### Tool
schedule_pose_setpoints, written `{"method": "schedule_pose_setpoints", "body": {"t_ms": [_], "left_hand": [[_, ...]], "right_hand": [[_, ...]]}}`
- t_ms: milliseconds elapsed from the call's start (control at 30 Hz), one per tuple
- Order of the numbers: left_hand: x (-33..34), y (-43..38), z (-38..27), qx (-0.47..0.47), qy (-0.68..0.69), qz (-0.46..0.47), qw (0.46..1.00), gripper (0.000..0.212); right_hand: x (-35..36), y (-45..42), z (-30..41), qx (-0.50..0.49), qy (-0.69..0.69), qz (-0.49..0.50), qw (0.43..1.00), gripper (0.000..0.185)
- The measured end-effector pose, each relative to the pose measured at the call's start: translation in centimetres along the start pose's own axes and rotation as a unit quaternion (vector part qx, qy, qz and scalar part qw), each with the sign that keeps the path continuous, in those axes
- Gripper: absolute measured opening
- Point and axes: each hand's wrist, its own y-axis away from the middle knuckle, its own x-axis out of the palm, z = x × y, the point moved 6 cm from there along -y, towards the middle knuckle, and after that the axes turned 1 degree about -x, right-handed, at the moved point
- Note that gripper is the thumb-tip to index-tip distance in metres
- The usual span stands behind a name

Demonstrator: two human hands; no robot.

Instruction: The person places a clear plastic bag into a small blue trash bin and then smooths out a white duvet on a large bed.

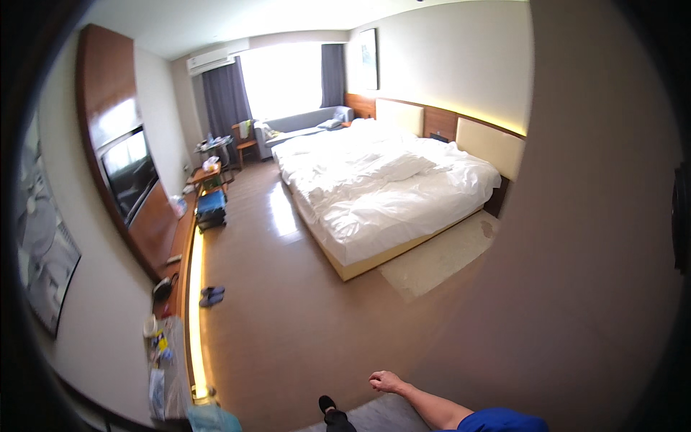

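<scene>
My right hand (384, 381) hangs at the bottom centre with its fingers curled in, above the wooden floor; nothing shows in it, though its palm side is hidden. A blue sleeve (499, 421) covers the upper arm. My left hand is out of view. Before me lies a room with a wide bed (378, 194) under rumpled white bedding. One foot in a black shoe (326, 404) shows at the lower edge, by a grey floor patch (378, 414).
Left, a low wooden shelf (175, 243) with a light strip runs along the wall. Slippers (212, 296), a suitcase (211, 208) and a chair (245, 144) stand on that side. A grey sofa (302, 123) is below the window. A wall (583, 243) rises close on the right.
</scene>
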Motion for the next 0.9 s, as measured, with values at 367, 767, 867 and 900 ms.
{"method": "schedule_pose_setpoints", "body": {"t_ms": [367, 767, 867, 900], "left_hand": [[13.6, -17.2, -51.3, 0.137, 0.060, 0.018, 0.989, 0.015], [52.9, -19.8, -78.8, 0.309, -0.210, 0.147, 0.916, 0.015], [53.5, -21.7, -72.2, 0.113, -0.303, 0.174, 0.930, 0.027], [55.6, -22.4, -72.1, 0.071, -0.309, 0.168, 0.933, 0.026]], "right_hand": [[-4.0, -4.7, -14.8, 0.425, -0.078, 0.086, 0.897, 0.016], [-19.9, -23.5, -21.2, 0.418, -0.183, -0.055, 0.888, 0.021], [-33.3, -33.3, -18.4, 0.392, -0.313, -0.215, 0.838, 0.020], [-38.0, -36.2, -17.9, 0.353, -0.317, -0.258, 0.842, 0.020]]}}
